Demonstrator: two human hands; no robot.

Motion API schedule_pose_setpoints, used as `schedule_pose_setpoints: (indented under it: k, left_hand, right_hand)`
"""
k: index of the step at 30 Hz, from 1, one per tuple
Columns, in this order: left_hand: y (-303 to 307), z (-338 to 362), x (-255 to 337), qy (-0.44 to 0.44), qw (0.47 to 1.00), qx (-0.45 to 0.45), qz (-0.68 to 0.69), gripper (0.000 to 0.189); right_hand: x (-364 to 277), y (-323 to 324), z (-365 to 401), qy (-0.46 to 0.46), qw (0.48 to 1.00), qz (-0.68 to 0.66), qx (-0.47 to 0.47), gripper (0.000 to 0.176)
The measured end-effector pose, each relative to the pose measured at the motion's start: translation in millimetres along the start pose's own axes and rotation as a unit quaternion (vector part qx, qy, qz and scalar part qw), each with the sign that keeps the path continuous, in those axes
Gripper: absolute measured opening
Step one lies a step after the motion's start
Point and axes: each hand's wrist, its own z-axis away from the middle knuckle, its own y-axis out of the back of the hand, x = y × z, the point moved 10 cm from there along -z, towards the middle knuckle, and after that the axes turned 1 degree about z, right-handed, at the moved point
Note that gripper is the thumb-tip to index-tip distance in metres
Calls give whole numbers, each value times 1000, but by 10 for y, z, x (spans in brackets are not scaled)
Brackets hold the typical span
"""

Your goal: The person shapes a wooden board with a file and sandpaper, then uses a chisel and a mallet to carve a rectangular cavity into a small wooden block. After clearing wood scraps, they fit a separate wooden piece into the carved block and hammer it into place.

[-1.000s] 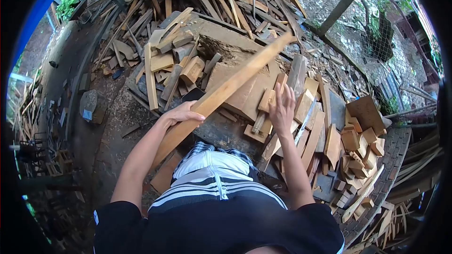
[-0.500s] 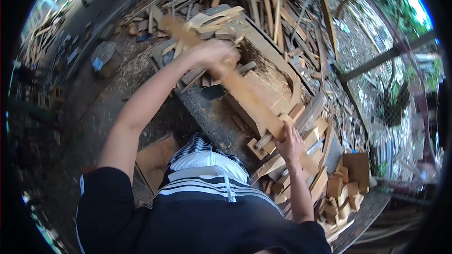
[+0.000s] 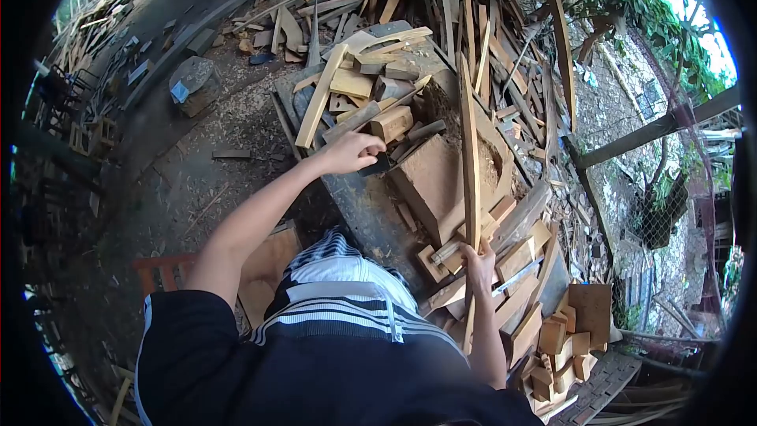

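A long, narrow wooden plank (image 3: 471,166) stands edge-on to me, running from far across the bench back toward my body. My right hand (image 3: 478,264) is closed around its near part, thumb on one side. My left hand (image 3: 352,152) is apart from the plank, over the bench's left edge, its fingers curled with nothing visible in them. Close by it are a small wood block (image 3: 392,122) and a dark flat piece (image 3: 378,164). A large wooden block (image 3: 430,177) lies between my hands on the bench (image 3: 359,201).
Offcuts (image 3: 351,83) cover the bench's far end, with a pale strip (image 3: 322,99) among them. Cut blocks (image 3: 564,347) are heaped at the lower right. Long scrap boards (image 3: 493,63) pile up beyond the bench. A stump (image 3: 195,85) stands on the left.
The plank has turned from its broad face to its edge and swung to the right. My left hand has come off it and moved down and left. My right hand still grips it.
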Motion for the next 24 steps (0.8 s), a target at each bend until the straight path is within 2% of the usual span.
schedule_pose_setpoints:
  k: [2,5,6,8,9,10,11,12,13,14,16,20,24]
  left_hand:
    - [-23,201,-135,46,999,-6,10,31]
    - [-25,438,-245,70,998,-2,-4,30]
    - [-33,503,-269,74,997,4,6,30]
    - [-58,618,-304,79,997,11,14,29]
    - [-68,675,-292,83,996,17,15,29]
    - [-75,730,-278,86,996,22,15,29]
    - [-121,784,-304,112,993,14,33,28]
    - [-166,836,-325,86,996,31,26,28]
    - [-210,895,-326,87,995,29,23,29]
    - [-261,942,-321,87,996,28,21,29]
    - [-345,1038,-321,100,994,28,28,28]
    - [-603,1204,-432,140,983,28,112,28]
    - [-850,1143,-168,106,984,26,138,27]
  right_hand:
    - [30,-94,-63,-7,1000,-23,-9,33]
    - [-61,-78,-152,-23,998,10,62,44]
    - [-146,-72,-203,7,996,5,85,50]
    - [-412,35,-261,90,976,84,178,59]
    - [-549,1,-272,57,983,111,138,72]
    - [-534,-35,-343,58,983,110,137,72]
    - [-580,-98,-413,108,961,209,144,78]
    - [-663,-183,-435,155,928,305,150,84]
    - [-767,-291,-393,69,951,297,60,91]
    - [-668,-321,-439,66,951,295,64,91]
    - [-576,-399,-560,121,955,253,98,92]
    - [-546,-449,-638,148,968,183,82,95]
    - [-617,-554,-715,175,975,122,55,98]
